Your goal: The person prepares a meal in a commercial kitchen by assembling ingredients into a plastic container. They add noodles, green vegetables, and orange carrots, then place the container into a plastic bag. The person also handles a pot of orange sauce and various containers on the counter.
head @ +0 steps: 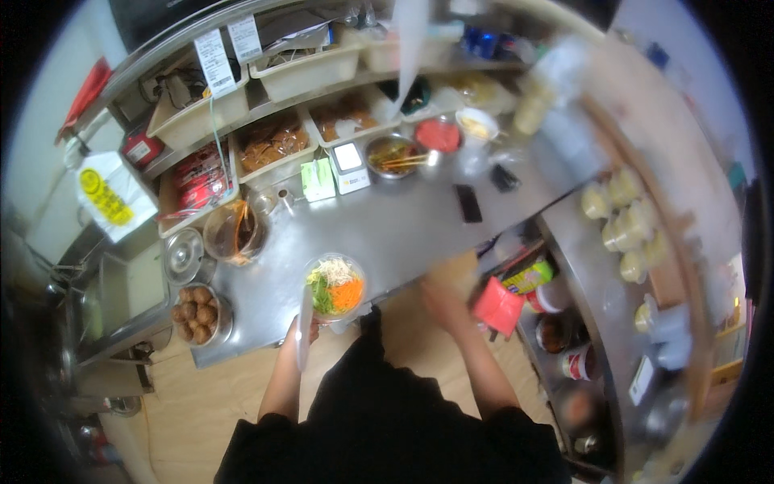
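My left hand (pixel 307 330) is at the near edge of the steel counter, closed around a clear round lid (pixel 304 333) standing on edge, beside a clear plastic bowl (pixel 334 287). In the bowl lie shredded carrot (pixel 346 296), green strips (pixel 321 293) and whitish sprouts (pixel 335 270). My right hand (pixel 438 293) is blurred at the counter's edge, near a tan, blurred sheet-like thing (pixel 456 270); whether it holds this I cannot tell.
A container of brown balls (pixel 195 314), a lidded steel pot (pixel 184 249) and a sauce container (pixel 234 233) stand left. A phone (pixel 468 204) lies at the right. Bins (pixel 277 166) line the back. A red bag (pixel 497 307) hangs by the right shelves.
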`<state>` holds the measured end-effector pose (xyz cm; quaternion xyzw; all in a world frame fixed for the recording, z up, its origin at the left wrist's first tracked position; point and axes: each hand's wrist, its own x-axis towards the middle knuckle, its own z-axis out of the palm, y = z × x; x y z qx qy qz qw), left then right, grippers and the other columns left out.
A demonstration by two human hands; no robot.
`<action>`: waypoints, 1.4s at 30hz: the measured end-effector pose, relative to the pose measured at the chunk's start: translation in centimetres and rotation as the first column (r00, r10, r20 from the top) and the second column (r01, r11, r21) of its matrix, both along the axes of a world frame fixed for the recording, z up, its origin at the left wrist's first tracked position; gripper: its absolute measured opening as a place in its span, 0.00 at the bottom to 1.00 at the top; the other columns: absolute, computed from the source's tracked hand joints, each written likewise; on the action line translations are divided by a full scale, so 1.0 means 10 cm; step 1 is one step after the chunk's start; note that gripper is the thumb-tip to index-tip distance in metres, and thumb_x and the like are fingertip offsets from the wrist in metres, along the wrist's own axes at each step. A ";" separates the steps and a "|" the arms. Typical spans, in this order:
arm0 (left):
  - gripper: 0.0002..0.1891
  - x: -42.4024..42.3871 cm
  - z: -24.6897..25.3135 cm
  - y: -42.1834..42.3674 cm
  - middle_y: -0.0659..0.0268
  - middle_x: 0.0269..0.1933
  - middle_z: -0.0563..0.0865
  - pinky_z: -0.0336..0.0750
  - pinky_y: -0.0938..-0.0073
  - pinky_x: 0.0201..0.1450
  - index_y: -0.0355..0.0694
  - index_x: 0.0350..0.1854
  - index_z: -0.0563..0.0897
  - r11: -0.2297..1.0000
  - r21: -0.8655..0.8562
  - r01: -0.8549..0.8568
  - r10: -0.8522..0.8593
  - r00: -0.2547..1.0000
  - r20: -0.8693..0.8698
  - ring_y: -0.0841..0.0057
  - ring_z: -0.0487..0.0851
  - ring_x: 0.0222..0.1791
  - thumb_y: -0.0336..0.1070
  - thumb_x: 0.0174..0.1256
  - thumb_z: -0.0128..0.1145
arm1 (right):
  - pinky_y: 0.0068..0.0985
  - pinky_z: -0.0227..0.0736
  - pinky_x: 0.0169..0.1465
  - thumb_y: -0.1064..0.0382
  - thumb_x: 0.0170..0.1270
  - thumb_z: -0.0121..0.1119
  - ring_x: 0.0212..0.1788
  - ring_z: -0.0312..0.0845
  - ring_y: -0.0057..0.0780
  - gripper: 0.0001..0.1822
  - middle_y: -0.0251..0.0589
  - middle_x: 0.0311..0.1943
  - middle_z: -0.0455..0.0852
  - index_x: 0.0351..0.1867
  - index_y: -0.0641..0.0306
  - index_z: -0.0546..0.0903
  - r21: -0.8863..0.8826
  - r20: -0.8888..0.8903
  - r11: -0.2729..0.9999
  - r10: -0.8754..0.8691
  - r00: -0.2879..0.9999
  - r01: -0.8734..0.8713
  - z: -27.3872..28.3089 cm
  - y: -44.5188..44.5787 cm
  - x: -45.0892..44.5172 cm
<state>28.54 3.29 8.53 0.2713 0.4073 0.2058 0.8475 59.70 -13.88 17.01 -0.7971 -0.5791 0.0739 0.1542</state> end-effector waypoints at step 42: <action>0.23 1.21 0.32 0.34 0.62 0.28 0.77 0.61 0.79 0.12 0.35 0.45 0.73 0.416 0.294 -0.861 0.841 0.241 -0.484 0.82 0.65 0.12 0.53 0.66 0.38 | 0.17 0.66 0.23 0.80 0.48 0.50 0.18 0.78 0.27 0.11 0.38 0.21 0.76 0.33 0.67 0.68 0.348 -0.799 0.933 0.349 0.491 -0.096 0.82 3.14 1.30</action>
